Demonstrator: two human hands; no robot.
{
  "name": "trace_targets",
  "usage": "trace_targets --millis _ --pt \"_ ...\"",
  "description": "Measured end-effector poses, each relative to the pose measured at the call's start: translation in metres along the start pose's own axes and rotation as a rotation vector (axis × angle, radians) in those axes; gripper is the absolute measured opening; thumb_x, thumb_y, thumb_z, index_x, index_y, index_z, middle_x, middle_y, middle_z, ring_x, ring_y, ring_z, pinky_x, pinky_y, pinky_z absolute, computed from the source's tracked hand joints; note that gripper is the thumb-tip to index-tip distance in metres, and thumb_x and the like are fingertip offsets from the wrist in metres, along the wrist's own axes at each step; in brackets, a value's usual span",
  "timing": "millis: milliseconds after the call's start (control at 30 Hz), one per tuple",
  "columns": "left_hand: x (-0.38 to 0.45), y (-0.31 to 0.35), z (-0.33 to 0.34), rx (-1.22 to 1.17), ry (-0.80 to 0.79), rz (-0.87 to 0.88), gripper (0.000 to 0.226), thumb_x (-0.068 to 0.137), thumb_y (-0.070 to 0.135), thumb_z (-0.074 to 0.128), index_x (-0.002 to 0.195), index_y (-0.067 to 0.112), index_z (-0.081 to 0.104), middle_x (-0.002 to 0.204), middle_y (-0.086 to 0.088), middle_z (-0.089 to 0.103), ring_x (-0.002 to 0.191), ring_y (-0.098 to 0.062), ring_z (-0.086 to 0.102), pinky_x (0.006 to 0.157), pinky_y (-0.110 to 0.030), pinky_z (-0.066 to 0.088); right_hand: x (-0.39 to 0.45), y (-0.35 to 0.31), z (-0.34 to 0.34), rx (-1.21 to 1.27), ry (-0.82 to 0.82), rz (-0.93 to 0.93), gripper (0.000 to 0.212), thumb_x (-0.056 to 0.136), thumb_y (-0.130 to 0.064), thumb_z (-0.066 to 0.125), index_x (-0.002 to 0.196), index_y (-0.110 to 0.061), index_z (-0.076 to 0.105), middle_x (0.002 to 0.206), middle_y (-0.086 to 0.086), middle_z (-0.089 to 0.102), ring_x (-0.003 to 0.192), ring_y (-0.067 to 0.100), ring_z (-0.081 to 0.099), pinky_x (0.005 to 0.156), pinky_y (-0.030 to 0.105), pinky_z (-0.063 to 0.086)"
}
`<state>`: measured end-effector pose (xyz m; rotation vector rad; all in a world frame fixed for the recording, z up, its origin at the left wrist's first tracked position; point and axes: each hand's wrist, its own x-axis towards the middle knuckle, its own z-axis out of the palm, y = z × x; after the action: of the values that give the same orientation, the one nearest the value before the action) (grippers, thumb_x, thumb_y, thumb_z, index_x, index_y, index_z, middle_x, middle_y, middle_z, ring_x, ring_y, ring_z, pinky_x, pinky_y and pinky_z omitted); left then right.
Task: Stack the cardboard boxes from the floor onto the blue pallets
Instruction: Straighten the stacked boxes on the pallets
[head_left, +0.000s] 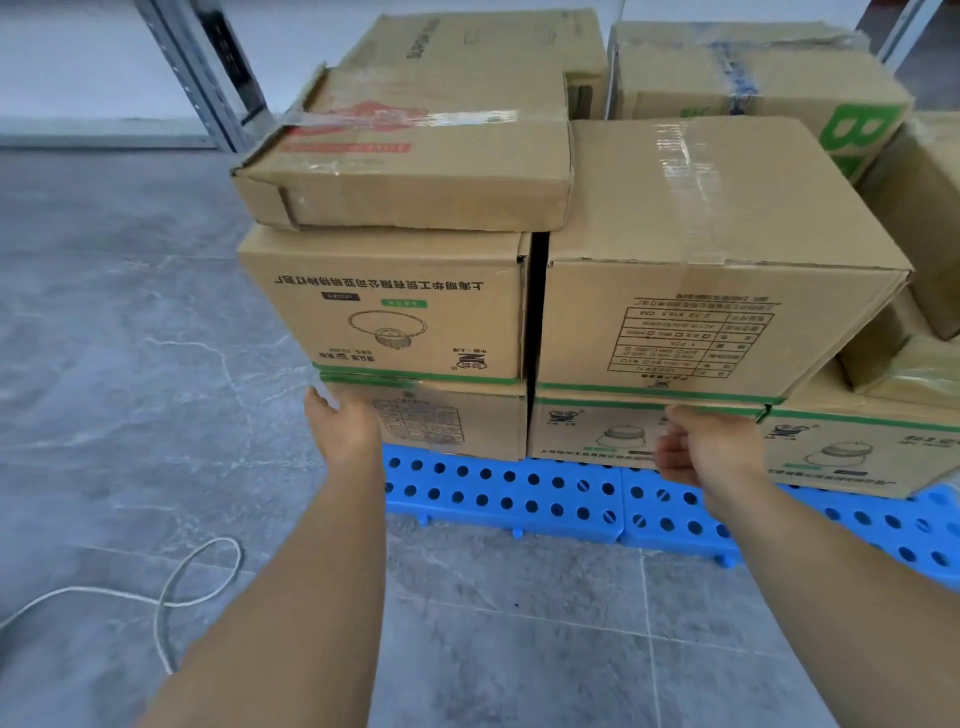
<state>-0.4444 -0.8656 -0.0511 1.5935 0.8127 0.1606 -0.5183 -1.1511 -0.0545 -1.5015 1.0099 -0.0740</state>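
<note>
Your left hand (343, 423) lies flat-fingered against the near left corner of the bottom box (441, 421). Your right hand (698, 447) has its fingers curled under the lower edge of the taped box (711, 260). Boxes crowd the pallet (519, 493) in tiers, a flat box (410, 166) topmost. A cord (171, 592) loops on the floor (130, 364) to your left.

A thin white cord (171, 592) (partly looped) is seen lying on the grey tiled floor (130, 364), and metal shelving posts (208, 67) are placed behind.
</note>
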Motion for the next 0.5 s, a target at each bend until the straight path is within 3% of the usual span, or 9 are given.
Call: trace_targets --millis 100,233,333,400,433,500 --pt "0.023 0.008 -0.013 0.019 -0.041 0.025 0.057 0.096 0.024 0.037 0.149 0.026 0.015 0.154 0.003 0.024 0.138 -0.022 0.027 0.110 -0.042 0.024 -0.016 -0.001 0.017 -0.050 -0.111 -0.052 0.017 0.088 -0.019 0.061 0.078 -0.005 0.062 0.066 0.012 0.066 0.051 0.021 0.062 0.048 0.028 0.053" --pt "0.035 0.010 -0.019 -0.010 -0.151 0.103 0.041 0.093 0.016 0.041 0.133 0.026 0.047 0.132 0.003 0.052 0.118 -0.016 0.046 0.098 -0.032 0.036 -0.042 -0.008 0.059 -0.115 -0.231 -0.171 0.015 0.088 -0.022 0.062 0.081 -0.010 0.066 0.073 0.009 0.069 0.065 0.020 0.067 0.061 0.031 0.058" --pt "0.048 0.009 -0.027 0.033 -0.172 0.086 0.053 0.095 0.017 0.045 0.145 0.022 0.029 0.148 0.000 0.038 0.132 -0.022 0.039 0.108 -0.039 0.033 -0.053 -0.012 0.087 -0.150 -0.258 -0.250 0.015 0.088 -0.021 0.060 0.074 -0.018 0.066 0.077 0.009 0.069 0.077 0.026 0.068 0.072 0.040 0.059" --pt "0.059 0.012 -0.033 0.101 -0.196 0.079 0.061 0.095 0.016 0.046 0.149 0.022 0.017 0.155 0.001 0.024 0.138 -0.025 0.031 0.111 -0.044 0.029 -0.056 -0.009 0.099 -0.234 -0.237 -0.318 0.016 0.089 -0.021 0.057 0.077 -0.020 0.067 0.079 0.008 0.069 0.075 0.027 0.065 0.070 0.040 0.057" --pt "0.066 0.014 -0.035 0.133 -0.219 0.085 0.061 0.095 0.013 0.046 0.149 0.020 0.018 0.155 0.000 0.024 0.139 -0.025 0.029 0.111 -0.045 0.028 -0.056 -0.006 0.104 -0.300 -0.214 -0.362 0.014 0.090 -0.022 0.056 0.083 -0.019 0.068 0.079 0.006 0.069 0.072 0.024 0.063 0.067 0.037 0.055" --pt "0.080 0.016 -0.036 0.173 -0.277 0.125 0.045 0.094 0.006 0.045 0.138 0.016 0.040 0.144 -0.002 0.040 0.132 -0.026 0.038 0.108 -0.043 0.033 -0.053 -0.003 0.112 -0.447 -0.160 -0.453 0.015 0.090 -0.023 0.055 0.090 -0.014 0.067 0.080 0.004 0.067 0.069 0.020 0.059 0.064 0.032 0.051"
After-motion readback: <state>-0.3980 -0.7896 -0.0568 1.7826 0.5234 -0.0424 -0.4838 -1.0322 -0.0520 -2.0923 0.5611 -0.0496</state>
